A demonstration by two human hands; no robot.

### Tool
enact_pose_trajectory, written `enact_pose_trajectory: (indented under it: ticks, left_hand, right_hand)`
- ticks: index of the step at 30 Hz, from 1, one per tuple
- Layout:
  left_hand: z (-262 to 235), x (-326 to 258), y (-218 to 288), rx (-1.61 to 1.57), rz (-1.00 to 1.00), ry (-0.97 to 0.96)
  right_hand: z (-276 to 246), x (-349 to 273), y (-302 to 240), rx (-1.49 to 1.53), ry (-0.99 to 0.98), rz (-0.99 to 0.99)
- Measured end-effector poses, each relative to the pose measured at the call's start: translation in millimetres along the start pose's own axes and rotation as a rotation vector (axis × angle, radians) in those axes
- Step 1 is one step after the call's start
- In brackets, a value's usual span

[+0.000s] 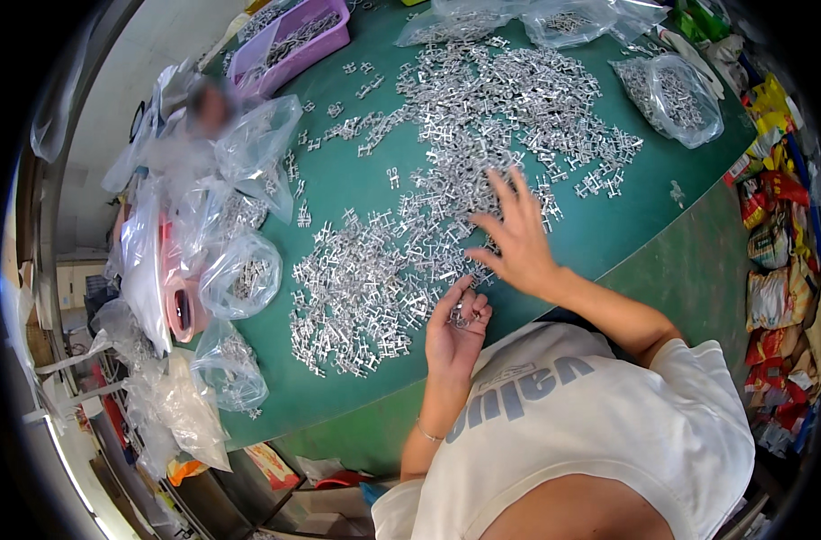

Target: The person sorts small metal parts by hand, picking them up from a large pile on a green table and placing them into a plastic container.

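Observation:
Small silver H-shaped metal parts [356,288] lie heaped across the green table [347,180], in a near-left pile that runs into a larger far pile [518,99]. My left hand [458,324] is palm up by the table's near edge, its fingers curled around a few of these metal parts. Beyond it and to the right, my right hand [518,236] reaches over the edge of the far pile with fingers spread. Nothing shows in its grasp, and its fingertips are at the loose parts.
Clear plastic bags of the same parts stand at the left [244,274] and far right [676,99]. A purple basket [293,45] holds more at the far left, above a pink container [183,306]. Colourful packages [775,270] line the right side.

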State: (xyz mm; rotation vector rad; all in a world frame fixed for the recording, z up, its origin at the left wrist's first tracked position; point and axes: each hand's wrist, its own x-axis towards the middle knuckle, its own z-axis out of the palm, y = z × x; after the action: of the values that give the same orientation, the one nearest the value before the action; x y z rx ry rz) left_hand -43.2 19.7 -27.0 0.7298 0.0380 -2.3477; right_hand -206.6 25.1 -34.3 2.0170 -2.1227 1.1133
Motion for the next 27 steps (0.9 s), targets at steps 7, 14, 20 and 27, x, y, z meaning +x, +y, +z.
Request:
enact_pose_trajectory:
  ticks: [7, 14, 20, 27]
  left_hand:
    - [12.9, -1.0, 12.7, 0.182, 0.204, 0.127]
    - [65.2, 81.0, 60.9, 1.489, 0.619, 0.122]
    - [84.7, 139.3, 72.0, 2.206, 0.929, 0.005]
    - [70.9, 130.2, 96.2, 1.297, 0.453, 0.076]
  right_hand:
    - [-0.3, -19.1, 1.9, 0.166, -0.163, -0.183]
    - [-18.6, 30.7, 47.7, 0.073, -0.126, 0.087]
    - [-22.0, 21.8, 32.3, 0.096, -0.318, -0.050]
    - [-39.6, 23.5, 23.8, 0.140, -0.466, -0.302]
